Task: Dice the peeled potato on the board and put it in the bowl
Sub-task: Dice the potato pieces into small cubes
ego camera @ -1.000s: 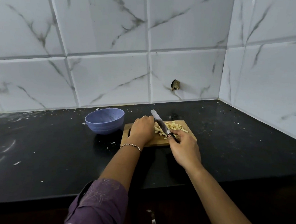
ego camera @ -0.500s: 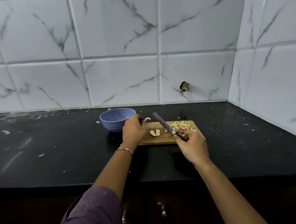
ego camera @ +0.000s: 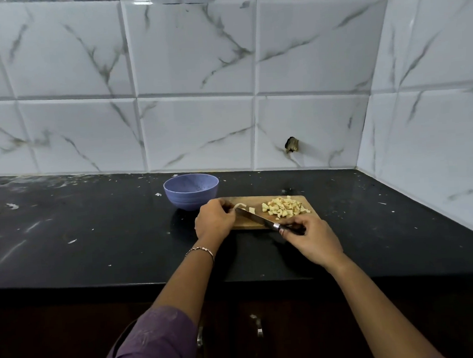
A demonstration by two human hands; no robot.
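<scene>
One potato strip (ego camera: pixel 238 205) at left fingers (ego camera: pixel 226 207), knife (ego camera: pixel 255 219) alongside

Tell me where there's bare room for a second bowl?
The black counter left of the purple bowl, up to the scraps; right of the cutting board, up to the tiled wall. Crowded: the board, with left hand, right hand, knife and diced potato.

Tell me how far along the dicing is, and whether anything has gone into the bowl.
Mostly done: a pile of dice sits at the right of the board. In hand: the left hand holds uncut strips at the board's left end while the right hand lays the knife across them. Left: cut those strips, then move everything into the bowl, where no potato shows.
</scene>
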